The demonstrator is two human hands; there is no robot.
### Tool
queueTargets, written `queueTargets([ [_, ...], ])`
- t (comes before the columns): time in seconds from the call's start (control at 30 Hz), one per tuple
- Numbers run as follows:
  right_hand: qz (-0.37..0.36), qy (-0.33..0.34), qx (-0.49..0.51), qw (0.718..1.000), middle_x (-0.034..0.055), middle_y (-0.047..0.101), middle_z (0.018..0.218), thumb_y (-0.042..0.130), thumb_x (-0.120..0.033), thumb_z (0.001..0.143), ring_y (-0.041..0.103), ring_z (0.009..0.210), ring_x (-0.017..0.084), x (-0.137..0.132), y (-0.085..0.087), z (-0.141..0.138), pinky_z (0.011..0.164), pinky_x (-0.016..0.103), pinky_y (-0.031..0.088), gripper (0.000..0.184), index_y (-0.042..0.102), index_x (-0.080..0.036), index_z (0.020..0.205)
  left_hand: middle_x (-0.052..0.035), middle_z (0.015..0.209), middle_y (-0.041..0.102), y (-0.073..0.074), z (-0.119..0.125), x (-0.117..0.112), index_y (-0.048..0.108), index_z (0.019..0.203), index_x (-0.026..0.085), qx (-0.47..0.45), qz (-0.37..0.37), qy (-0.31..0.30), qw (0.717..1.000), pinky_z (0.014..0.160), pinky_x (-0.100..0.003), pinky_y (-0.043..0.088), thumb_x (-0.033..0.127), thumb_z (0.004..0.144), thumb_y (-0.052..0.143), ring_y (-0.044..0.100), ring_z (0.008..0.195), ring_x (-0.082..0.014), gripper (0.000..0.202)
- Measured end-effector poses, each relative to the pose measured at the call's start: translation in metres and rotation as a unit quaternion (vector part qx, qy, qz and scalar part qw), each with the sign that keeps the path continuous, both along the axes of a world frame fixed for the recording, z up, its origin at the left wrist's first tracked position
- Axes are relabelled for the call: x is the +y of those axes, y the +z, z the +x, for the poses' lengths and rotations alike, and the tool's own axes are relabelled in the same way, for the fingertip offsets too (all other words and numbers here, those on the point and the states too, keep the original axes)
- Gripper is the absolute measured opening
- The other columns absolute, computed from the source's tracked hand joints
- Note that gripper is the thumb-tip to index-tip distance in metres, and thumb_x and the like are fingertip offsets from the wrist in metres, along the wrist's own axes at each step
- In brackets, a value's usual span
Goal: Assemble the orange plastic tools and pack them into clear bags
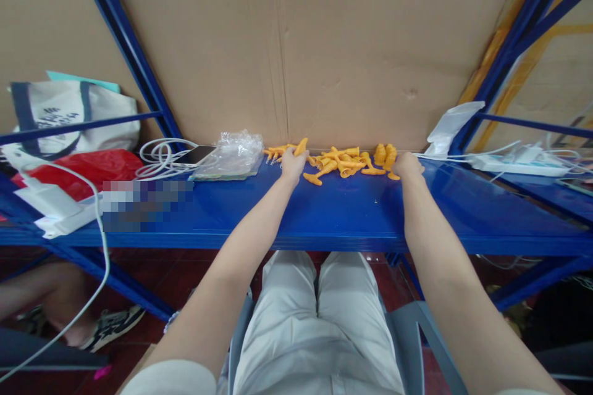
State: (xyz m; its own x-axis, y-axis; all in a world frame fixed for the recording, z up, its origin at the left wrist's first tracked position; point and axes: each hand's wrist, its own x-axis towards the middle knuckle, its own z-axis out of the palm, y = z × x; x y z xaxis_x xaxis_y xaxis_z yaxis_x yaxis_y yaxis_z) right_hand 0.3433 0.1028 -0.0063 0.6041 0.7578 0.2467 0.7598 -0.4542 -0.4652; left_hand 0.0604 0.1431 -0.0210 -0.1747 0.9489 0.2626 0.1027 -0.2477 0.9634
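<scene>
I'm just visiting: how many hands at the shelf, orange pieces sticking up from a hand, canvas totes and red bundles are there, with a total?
Hands at the shelf: 2 (left hand, right hand)
Orange piece sticking up from the left hand: 1
Canvas tote: 1
Red bundle: 1
Total: 5, leaving out the other orange pieces, which overlap too much to count.

One head-worn view — facing forward, tilted down — lap [317, 327] near, blue shelf [343, 213] beyond, cardboard [361, 49] behind.
</scene>
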Motion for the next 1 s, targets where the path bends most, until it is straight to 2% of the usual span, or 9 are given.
queueTargets([
  [0.17,0.007,0.003,0.006,1.0,0.0218,0.064,0.129,0.07,-0.034,0.084,0.064,0.119,0.032,0.0,-0.003,-0.001,0.099,0.048,0.048,0.045,0.065,-0.015,0.125,0.0052,0.057,0.05,0.011,-0.004,-0.005,0.061,0.082,0.017,-0.129,-0.031,0.032,0.991,0.045,-0.018,0.034,0.017,0.081,0.071,0.044,0.044,-0.0057,0.01],
  [0.27,-0.009,-0.006,0.006,1.0,0.0219,0.063,0.131,0.069,-0.026,0.084,0.062,0.122,0.032,-0.004,0.0,-0.006,0.101,0.047,0.047,0.047,0.061,-0.014,0.129,0.0001,0.069,0.06,0.017,-0.011,-0.003,0.064,0.09,0.017,-0.183,-0.043,0.025,0.982,0.048,-0.018,0.038,0.016,0.084,0.07,0.053,0.053,-0.0074,0.008],
  [0.37,-0.006,-0.014,-0.003,1.0,0.0225,0.06,0.134,0.067,-0.022,0.084,0.059,0.125,0.033,-0.009,0.005,-0.014,0.105,0.051,0.043,0.052,0.056,-0.012,0.134,-0.0034,0.084,0.068,0.022,-0.019,-0.001,0.064,0.102,0.02,-0.199,-0.05,0.019,0.979,0.051,-0.017,0.043,0.022,0.087,0.069,0.063,0.065,-0.0103,0.015],
  [0.47,0.023,-0.018,-0.026,0.999,0.0233,0.058,0.136,0.058,-0.02,0.088,0.058,0.126,0.034,-0.013,0.009,-0.023,0.106,0.053,0.04,0.044,0.056,-0.01,0.132,-0.0038,0.093,0.071,0.028,-0.022,0.003,0.061,0.111,0.024,-0.202,-0.071,0.011,0.977,0.056,-0.018,0.047,0.027,0.093,0.064,0.067,0.072,-0.0115,0.019],
  [0.6,0.056,0.0,-0.06,0.997,0.0235,0.058,0.133,0.051,-0.018,0.09,0.059,0.123,0.033,-0.013,0.01,-0.03,0.103,0.051,0.042,0.039,0.058,-0.01,0.128,-0.0065,0.09,0.072,0.039,-0.02,0.018,0.062,0.11,0.019,-0.168,-0.088,-0.007,0.982,0.058,-0.023,0.05,0.027,0.097,0.055,0.068,0.067,-0.0133,0.016],
  [0.73,0.072,0.058,-0.096,0.991,0.0221,0.061,0.13,0.048,-0.022,0.091,0.059,0.12,0.034,-0.01,0.006,-0.037,0.1,0.052,0.041,0.038,0.059,-0.012,0.126,-0.006,0.074,0.068,0.043,-0.015,0.042,0.066,0.094,0.013,-0.058,-0.089,0.001,0.994,0.052,-0.02,0.046,0.015,0.096,0.048,0.062,0.056,-0.0111,0.018],
  [0.77,0.074,0.072,-0.107,0.989,0.0214,0.061,0.129,0.047,-0.023,0.091,0.06,0.119,0.033,-0.009,0.004,-0.04,0.101,0.052,0.041,0.038,0.06,-0.013,0.125,-0.0056,0.071,0.067,0.042,-0.013,0.048,0.066,0.092,0.012,-0.019,-0.091,0.007,0.996,0.05,-0.019,0.044,0.01,0.095,0.047,0.061,0.055,-0.0107,0.019],
  [0.87,0.07,0.113,-0.137,0.982,0.0191,0.061,0.132,0.047,-0.024,0.092,0.059,0.119,0.032,-0.007,0.0,-0.05,0.103,0.054,0.038,0.038,0.061,-0.016,0.126,-0.0057,0.063,0.064,0.037,-0.009,0.062,0.067,0.09,0.012,0.02,-0.094,0.011,0.995,0.049,-0.019,0.044,0.007,0.092,0.049,0.063,0.059,-0.0132,0.019],
  [1.0,0.059,0.147,-0.153,0.975,0.0175,0.062,0.134,0.047,-0.025,0.093,0.058,0.121,0.032,-0.008,-0.002,-0.059,0.102,0.053,0.038,0.038,0.061,-0.017,0.127,-0.009,0.066,0.068,0.027,-0.003,0.078,0.068,0.088,0.011,0.064,-0.09,0.019,0.994,0.057,-0.022,0.05,0.009,0.089,0.057,0.069,0.069,-0.017,0.011],
])
